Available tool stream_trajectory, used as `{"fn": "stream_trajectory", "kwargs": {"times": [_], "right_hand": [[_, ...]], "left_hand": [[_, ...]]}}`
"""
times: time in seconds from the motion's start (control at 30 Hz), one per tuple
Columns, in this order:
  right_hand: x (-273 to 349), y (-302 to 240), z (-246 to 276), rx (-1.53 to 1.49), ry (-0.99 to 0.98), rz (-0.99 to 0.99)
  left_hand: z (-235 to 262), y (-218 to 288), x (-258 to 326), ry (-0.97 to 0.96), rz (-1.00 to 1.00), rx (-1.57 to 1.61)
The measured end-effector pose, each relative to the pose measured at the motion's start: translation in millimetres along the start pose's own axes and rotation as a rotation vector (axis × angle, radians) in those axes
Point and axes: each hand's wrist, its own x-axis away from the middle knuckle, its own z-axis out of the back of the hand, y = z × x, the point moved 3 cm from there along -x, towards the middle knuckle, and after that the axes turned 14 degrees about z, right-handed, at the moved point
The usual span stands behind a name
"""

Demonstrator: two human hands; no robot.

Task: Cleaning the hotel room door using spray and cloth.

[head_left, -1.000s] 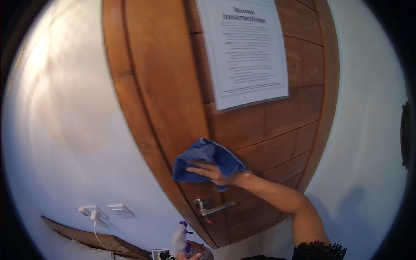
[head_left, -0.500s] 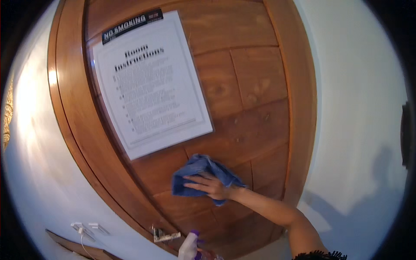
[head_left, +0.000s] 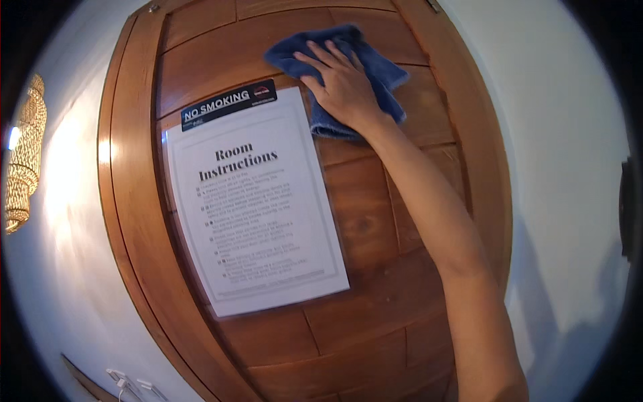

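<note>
High on the wooden door (head_left: 362,228), my right hand (head_left: 345,90) holds a blue cloth (head_left: 383,67) flat against the panels. Its fingers are spread over the cloth, pressing it to the wood, and the cloth's loose edges fan out around the hand. The palm side is hidden. Just below and to the left, a white printed sheet (head_left: 258,214) is fixed to the door, with a black sign strip (head_left: 228,105) along its top edge. My left hand is out of view.
A wooden frame (head_left: 127,201) surrounds the door. Pale walls (head_left: 562,134) flank it, and a woven hanging lamp (head_left: 27,154) glows at the far left. White wall fittings (head_left: 127,383) with a cable sit low on the left.
My right hand has carried the blue cloth from below the sheet to the upper door. The view has tilted upward, and the spray bottle and door handle have left it.
</note>
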Motion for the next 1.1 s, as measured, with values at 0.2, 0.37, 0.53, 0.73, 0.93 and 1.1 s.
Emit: {"fn": "stream_trajectory", "kwargs": {"times": [0.2, 0.37, 0.53, 0.73, 0.93, 1.1], "right_hand": [[-53, 95, -17, 0.540, -0.186, -0.274], [-115, 22, -56, 0.141, 0.036, -0.243], [-175, -105, -113, -0.139, -0.051, 0.064], [-116, 33, -86, -0.221, 0.089, -0.004], [16, 119, 41, 0.128, -0.016, -0.347], [80, 74, 88, 0.157, -0.011, -0.074]], "left_hand": [[15, 26, 3, 0.027, -0.016, 0.037], [31, 31, 4, 0.025, -0.011, 0.041], [34, 35, 0, 0.010, -0.013, 0.028], [31, 39, 2, -0.017, -0.010, 0.009], [15, 18, 3, -0.056, -0.026, -0.025], [-20, 6, 7, -0.085, -0.030, -0.063]]}}
